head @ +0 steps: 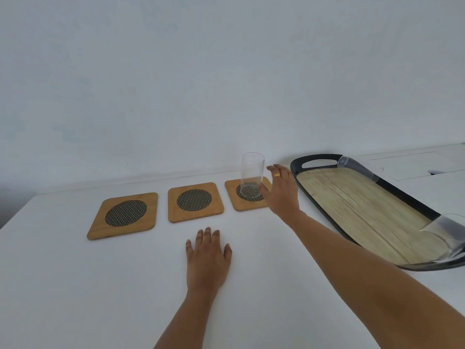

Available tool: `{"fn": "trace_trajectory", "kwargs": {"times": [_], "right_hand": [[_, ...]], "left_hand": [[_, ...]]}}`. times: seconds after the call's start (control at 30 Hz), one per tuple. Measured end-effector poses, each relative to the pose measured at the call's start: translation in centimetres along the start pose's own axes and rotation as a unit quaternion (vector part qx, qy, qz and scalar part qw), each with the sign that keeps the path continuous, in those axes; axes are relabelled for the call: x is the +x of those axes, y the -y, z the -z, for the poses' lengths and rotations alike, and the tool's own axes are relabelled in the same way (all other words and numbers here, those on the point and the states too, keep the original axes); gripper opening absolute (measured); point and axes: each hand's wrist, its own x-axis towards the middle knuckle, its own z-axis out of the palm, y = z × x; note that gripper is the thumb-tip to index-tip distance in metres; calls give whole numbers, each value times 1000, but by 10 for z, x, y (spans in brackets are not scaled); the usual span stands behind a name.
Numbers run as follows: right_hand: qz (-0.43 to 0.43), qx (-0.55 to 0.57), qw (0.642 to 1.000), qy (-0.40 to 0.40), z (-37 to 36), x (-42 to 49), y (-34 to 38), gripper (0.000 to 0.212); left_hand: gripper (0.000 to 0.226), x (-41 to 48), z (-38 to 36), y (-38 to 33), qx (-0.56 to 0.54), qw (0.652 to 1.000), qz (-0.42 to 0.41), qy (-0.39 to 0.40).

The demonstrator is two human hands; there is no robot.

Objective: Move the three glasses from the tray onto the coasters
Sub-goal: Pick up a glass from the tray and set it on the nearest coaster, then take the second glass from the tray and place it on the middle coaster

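Three square wooden coasters with dark mesh centres lie in a row: left coaster (124,214), middle coaster (195,201), right coaster (232,195). A clear glass (252,175) stands upright on the right coaster. My right hand (281,191) is just to its right, fingers spread, thumb beside the glass base, holding nothing. My left hand (207,258) rests flat on the white table in front of the coasters. The dark-rimmed tray (317,158) with a bamboo floor sits at the right and carries a second glass (357,168) at its far side and a third glass (442,235) near its front end.
The white table (75,285) meets a plain white wall behind the coasters. A recessed white panel (407,165) with a small dark notch lies in the surface behind the tray. My right forearm (364,268) crosses the table in front of the tray.
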Motion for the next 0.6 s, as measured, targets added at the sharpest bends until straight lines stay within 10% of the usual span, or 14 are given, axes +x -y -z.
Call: {"fn": "trace_trajectory", "kwargs": {"times": [0.6], "right_hand": [[-58, -39, 966, 251, 40, -92, -67, 39]], "left_hand": [[53, -22, -6, -46, 16, 998, -54, 33]]}}
